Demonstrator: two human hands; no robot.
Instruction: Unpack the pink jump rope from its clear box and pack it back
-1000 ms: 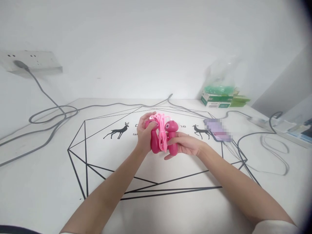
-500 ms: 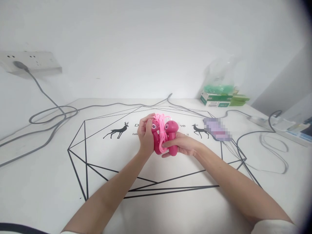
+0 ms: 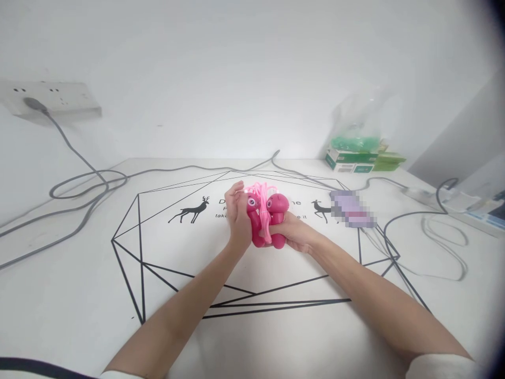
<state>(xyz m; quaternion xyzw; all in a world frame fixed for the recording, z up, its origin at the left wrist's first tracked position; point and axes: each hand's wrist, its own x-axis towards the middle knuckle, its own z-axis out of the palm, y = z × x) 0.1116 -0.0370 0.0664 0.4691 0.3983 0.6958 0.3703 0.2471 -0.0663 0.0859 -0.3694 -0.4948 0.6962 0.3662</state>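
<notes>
A skipping rope (image 3: 264,202) is held up in the middle of the view, its light pink cord gathered in a bundle between two dark pink handles with eyes on their rounded heads. Around the left handle (image 3: 257,231) is my left hand (image 3: 239,216), closed, with some fingertips raised behind the head. My right hand (image 3: 294,231) grips the lower part of the right handle (image 3: 279,216), its thumb across towards the cord. The handles stand nearly upright, close together. Some fingers are hidden behind them.
Below lies a white table mat (image 3: 189,247) with black lines and deer. A blurred purple object (image 3: 352,209) is on the right. Green-and-white boxes (image 3: 351,158) with a plastic bag stand at the back. Grey cables (image 3: 177,168) cross the table; a wall socket (image 3: 59,100) is left.
The two handles have come closer together, the right one moving slightly left with my right hand. My left hand's fingers have shifted, and the cord's lower loop looks narrower.
</notes>
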